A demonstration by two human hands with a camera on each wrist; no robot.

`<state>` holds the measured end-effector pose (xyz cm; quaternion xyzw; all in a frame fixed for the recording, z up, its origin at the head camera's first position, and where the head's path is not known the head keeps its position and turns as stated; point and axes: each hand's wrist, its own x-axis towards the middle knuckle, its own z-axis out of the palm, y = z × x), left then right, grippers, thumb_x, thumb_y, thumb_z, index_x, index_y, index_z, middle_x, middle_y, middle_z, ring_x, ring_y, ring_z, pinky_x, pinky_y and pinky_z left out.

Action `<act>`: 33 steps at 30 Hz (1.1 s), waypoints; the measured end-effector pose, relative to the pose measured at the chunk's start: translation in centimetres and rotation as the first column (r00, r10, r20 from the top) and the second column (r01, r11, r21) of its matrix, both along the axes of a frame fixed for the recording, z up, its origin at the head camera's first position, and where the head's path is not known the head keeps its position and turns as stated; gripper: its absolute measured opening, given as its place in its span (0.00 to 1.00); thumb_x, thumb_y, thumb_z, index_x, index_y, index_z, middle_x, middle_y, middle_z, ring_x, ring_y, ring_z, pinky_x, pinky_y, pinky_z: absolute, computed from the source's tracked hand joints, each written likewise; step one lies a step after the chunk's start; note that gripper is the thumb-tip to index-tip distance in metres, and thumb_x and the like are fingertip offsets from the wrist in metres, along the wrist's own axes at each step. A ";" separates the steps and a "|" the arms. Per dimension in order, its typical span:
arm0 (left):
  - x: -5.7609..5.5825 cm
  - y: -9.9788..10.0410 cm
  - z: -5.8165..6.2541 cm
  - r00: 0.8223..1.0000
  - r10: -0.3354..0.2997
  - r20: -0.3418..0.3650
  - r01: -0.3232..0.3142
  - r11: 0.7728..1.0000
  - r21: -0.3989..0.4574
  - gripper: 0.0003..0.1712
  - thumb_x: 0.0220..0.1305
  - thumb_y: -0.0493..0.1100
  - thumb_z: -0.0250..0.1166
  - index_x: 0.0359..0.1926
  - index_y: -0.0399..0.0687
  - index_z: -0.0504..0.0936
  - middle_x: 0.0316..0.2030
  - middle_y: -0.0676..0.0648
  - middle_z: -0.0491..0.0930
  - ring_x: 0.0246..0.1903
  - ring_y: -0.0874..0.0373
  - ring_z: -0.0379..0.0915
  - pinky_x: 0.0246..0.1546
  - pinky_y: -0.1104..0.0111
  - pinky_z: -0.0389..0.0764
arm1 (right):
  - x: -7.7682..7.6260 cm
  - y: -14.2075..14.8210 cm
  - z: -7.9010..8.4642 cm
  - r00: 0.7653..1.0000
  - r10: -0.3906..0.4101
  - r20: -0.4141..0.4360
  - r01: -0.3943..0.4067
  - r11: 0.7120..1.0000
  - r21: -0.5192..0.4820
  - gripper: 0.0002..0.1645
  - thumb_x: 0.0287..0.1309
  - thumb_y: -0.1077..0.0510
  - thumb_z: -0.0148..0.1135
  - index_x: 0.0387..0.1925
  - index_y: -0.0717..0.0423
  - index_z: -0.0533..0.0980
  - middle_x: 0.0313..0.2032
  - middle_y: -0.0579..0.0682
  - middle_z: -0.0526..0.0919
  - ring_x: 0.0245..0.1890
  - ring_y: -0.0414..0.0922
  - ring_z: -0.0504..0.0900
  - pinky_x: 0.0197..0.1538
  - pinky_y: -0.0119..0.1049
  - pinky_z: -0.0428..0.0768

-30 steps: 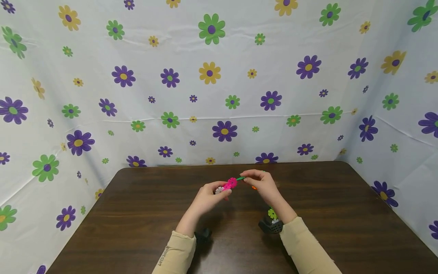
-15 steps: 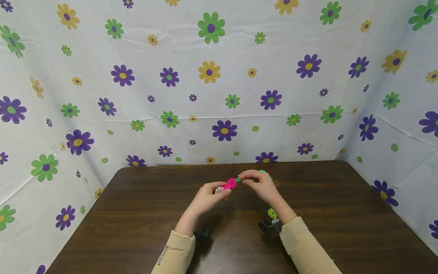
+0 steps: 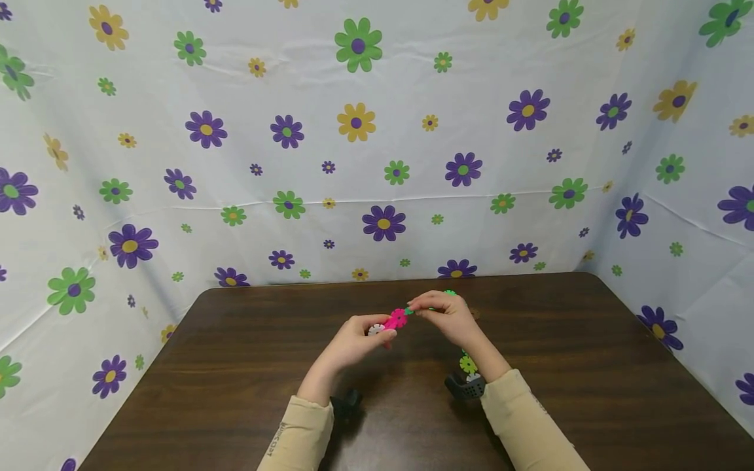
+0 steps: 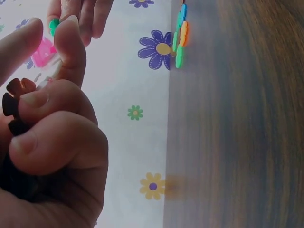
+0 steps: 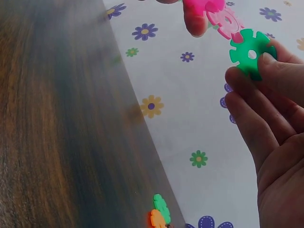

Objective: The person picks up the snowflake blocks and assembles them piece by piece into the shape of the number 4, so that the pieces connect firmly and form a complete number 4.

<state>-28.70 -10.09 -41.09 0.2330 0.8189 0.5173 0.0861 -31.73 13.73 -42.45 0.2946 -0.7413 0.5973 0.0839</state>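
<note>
Gripping the white disc [image 3: 375, 329] and the pink discs [image 5: 220, 21] with the left hand [image 3: 350, 345], pinched the green disc [image 5: 241, 53] between thumb and fingers of the right hand [image 3: 448, 320]. Set green rim against pink rim in the gap between the hands; could not tell from any view whether slotted in or merely touching. Seemed, by judgement, to call for matching notch to notch, crossing green over pink, then pressing straight in with gentle, even force. Seemed wise also to pinch close to the joint, brace the pink side with the left thumb and avoid twisting, for fear of bending a tooth or loosening a link.

Held the white disc deepest, partly hidden by the left fingers, and the pink discs jutting toward the right hand. Saw the lime disc [image 3: 468, 364] just inside the right wrist, then, well apart from the left hand, the orange disc [image 4: 185, 34] among green ones on the desk [image 3: 247, 392]. Farthest, beyond both hands, saw the flowered cloth [image 3: 412, 98].
</note>
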 end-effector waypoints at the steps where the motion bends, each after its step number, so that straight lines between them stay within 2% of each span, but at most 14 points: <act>1: 0.0 0.0 0.0 1.000 -0.002 0.000 0.002 1.000 0.003 0.18 0.66 0.50 0.64 0.51 0.43 0.82 0.26 0.51 0.83 0.35 0.42 0.76 0.32 0.63 0.69 | 0.0 0.0 0.0 1.000 0.002 -0.005 -0.002 1.000 0.001 0.07 0.58 0.71 0.63 0.37 0.63 0.85 0.42 0.59 0.84 0.42 0.45 0.82 0.43 0.35 0.81; 3: 0.0 0.0 0.0 1.000 -0.003 -0.007 0.003 1.000 0.004 0.18 0.66 0.50 0.64 0.50 0.43 0.83 0.26 0.51 0.83 0.36 0.40 0.76 0.32 0.64 0.69 | -0.1 0.1 -0.1 1.000 0.007 -0.024 -0.007 1.000 -0.001 0.08 0.58 0.71 0.63 0.36 0.62 0.85 0.41 0.56 0.84 0.42 0.44 0.82 0.43 0.34 0.81; 7: 0.0 0.1 0.2 1.000 0.004 -0.022 -0.004 1.000 -0.001 0.16 0.66 0.49 0.64 0.49 0.43 0.83 0.25 0.51 0.83 0.34 0.45 0.76 0.32 0.64 0.69 | -0.2 0.1 -0.2 0.996 0.026 -0.088 -0.027 1.000 -0.009 0.08 0.58 0.72 0.62 0.36 0.61 0.85 0.40 0.52 0.84 0.40 0.43 0.82 0.42 0.33 0.81; 10: -0.1 0.1 0.1 1.000 0.007 -0.017 -0.007 1.000 0.000 0.16 0.66 0.48 0.64 0.48 0.43 0.83 0.25 0.51 0.83 0.34 0.46 0.76 0.32 0.64 0.70 | -0.2 0.1 -0.2 0.994 0.036 -0.106 -0.037 0.999 -0.006 0.09 0.58 0.71 0.62 0.36 0.60 0.85 0.39 0.50 0.84 0.40 0.42 0.82 0.42 0.32 0.81; 16: -0.3 0.0 0.0 1.000 -0.004 0.024 0.004 1.000 0.026 0.15 0.66 0.46 0.64 0.49 0.42 0.82 0.27 0.48 0.83 0.36 0.44 0.76 0.34 0.63 0.70 | 0.0 0.1 0.2 0.999 0.022 -0.029 -0.021 0.999 0.036 0.08 0.59 0.70 0.63 0.37 0.60 0.85 0.40 0.52 0.84 0.41 0.44 0.81 0.44 0.34 0.81; 23: -0.6 0.0 -0.2 1.000 -0.009 0.029 0.008 1.000 0.026 0.15 0.67 0.45 0.63 0.48 0.39 0.82 0.27 0.49 0.83 0.32 0.55 0.72 0.33 0.65 0.69 | 0.3 0.0 0.7 1.000 0.008 -0.006 -0.007 0.996 0.090 0.09 0.58 0.72 0.62 0.38 0.63 0.85 0.41 0.57 0.83 0.42 0.45 0.81 0.43 0.32 0.80; 26: -0.6 0.2 -0.2 1.000 -0.013 0.008 0.012 1.000 0.020 0.16 0.67 0.47 0.63 0.49 0.40 0.82 0.27 0.50 0.83 0.31 0.58 0.72 0.32 0.67 0.68 | 1.1 -0.1 1.8 1.000 -0.011 -0.002 0.011 0.996 0.090 0.09 0.58 0.74 0.61 0.39 0.67 0.84 0.43 0.60 0.83 0.43 0.49 0.81 0.42 0.32 0.80; 30: -0.5 0.2 -0.2 1.000 0.000 -0.008 0.000 1.000 0.015 0.18 0.67 0.49 0.63 0.51 0.43 0.81 0.28 0.50 0.84 0.30 0.58 0.71 0.30 0.67 0.67 | 2.2 -0.2 3.6 0.999 -0.024 0.038 0.020 0.992 0.124 0.12 0.58 0.73 0.61 0.45 0.71 0.81 0.48 0.64 0.81 0.45 0.56 0.80 0.41 0.33 0.81; 33: -0.4 0.2 -0.3 1.000 0.007 -0.009 -0.007 1.000 0.009 0.19 0.66 0.49 0.63 0.52 0.44 0.81 0.29 0.50 0.84 0.28 0.58 0.69 0.28 0.67 0.67 | 1.7 0.6 3.1 0.994 -0.037 0.101 0.020 0.986 0.164 0.17 0.61 0.68 0.62 0.52 0.66 0.79 0.53 0.61 0.80 0.46 0.54 0.81 0.41 0.35 0.81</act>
